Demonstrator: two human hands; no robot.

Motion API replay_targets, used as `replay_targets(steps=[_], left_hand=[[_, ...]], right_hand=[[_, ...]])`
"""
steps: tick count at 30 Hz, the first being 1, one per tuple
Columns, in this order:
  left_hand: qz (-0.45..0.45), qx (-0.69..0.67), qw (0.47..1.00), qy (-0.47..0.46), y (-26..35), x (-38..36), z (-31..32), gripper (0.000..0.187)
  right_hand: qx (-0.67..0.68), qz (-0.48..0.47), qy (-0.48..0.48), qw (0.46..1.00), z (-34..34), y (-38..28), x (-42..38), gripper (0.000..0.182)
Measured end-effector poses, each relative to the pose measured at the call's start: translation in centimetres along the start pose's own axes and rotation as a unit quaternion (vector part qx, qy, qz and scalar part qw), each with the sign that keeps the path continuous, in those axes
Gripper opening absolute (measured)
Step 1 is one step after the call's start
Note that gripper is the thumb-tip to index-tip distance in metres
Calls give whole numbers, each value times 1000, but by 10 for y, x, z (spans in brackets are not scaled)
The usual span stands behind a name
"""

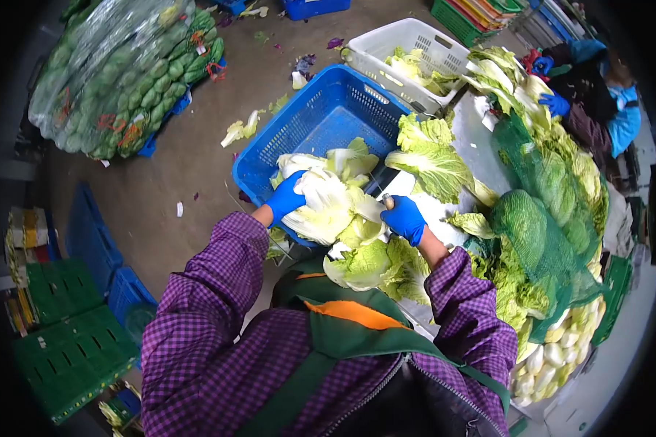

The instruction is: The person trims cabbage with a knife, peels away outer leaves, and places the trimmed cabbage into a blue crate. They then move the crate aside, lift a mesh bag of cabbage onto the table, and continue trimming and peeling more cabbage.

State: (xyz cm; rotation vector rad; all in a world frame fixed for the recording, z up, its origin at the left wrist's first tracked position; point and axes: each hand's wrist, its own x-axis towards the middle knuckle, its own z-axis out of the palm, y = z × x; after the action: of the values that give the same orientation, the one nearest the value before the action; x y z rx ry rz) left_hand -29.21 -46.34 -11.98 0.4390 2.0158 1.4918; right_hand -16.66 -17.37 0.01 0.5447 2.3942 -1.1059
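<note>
My left hand (285,199), in a blue glove, grips a pale napa cabbage (324,198) over the near end of a blue crate (270,131). The blue-gloved right hand (407,220) is closed around the handle of a knife (388,201), just right of that cabbage; its blade is hard to make out. More cabbage leaves lie in the crate beyond my left hand. Close to my apron rests a leafy cabbage piece (364,266). Loose green leaves (434,156) spread over the white work surface (434,211) beside my right hand.
To the right, cabbages in green netting (536,226) are heaped on the table. A white crate (412,40) with leaves stands behind the blue one. Another person's blue-gloved hand (555,104) is at the far right. Wrapped sacks of greens (135,87) and green crates (65,353) occupy the left.
</note>
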Motion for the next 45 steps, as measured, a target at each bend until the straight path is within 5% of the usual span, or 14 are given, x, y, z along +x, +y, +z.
replay_targets(steps=[11, 20, 22, 24, 28, 30, 32, 34, 36, 40, 42, 43, 44, 45], left_hand=[[-132, -88, 980, 123, -2, -28, -24, 75], [-67, -542, 800, 250, 39, -61, -76, 52], [-46, -536, 805, 251, 38, -58, -61, 53], [-30, -693, 679, 241, 50, -50, -43, 53], [-5, -751, 632, 190, 98, -46, -3, 56], [-22, -748, 641, 171, 96, -41, 19, 55], [143, -293, 897, 299, 102, -32, 43, 47], [83, -323, 913, 234, 156, -34, 41, 19], [87, -284, 941, 159, 184, -39, 52, 13], [61, -227, 968, 87, 189, -68, 47, 15], [95, -171, 974, 116, 114, -65, 32, 20], [131, -78, 975, 163, 98, -79, 20, 25], [-89, -394, 904, 143, 90, -87, 9, 26], [-120, -374, 902, 179, 62, -92, -2, 28]], right_hand=[[145, 66, 75, 984, -3, -24, 37, 17], [176, -73, 146, 971, 12, -14, 91, 35], [299, 13, 50, 953, 28, -50, 74, 53], [368, -31, 27, 929, 50, -74, 56, 50], [543, -131, -68, 827, 65, -113, 28, 58], [531, -113, -65, 838, 70, -109, 32, 56], [603, -111, -83, 786, 62, -102, 38, 47], [648, -184, -93, 733, 51, -91, 40, 18], [679, -181, -151, 695, 28, -95, 23, 37], [643, -149, -122, 741, 22, -56, 6, 40], [526, -77, -48, 846, 27, -18, 1, 39], [523, -89, -45, 846, 26, -9, -7, 37], [520, -104, -41, 847, 22, -7, -15, 36], [482, -56, -5, 875, 13, -25, -30, 37]])
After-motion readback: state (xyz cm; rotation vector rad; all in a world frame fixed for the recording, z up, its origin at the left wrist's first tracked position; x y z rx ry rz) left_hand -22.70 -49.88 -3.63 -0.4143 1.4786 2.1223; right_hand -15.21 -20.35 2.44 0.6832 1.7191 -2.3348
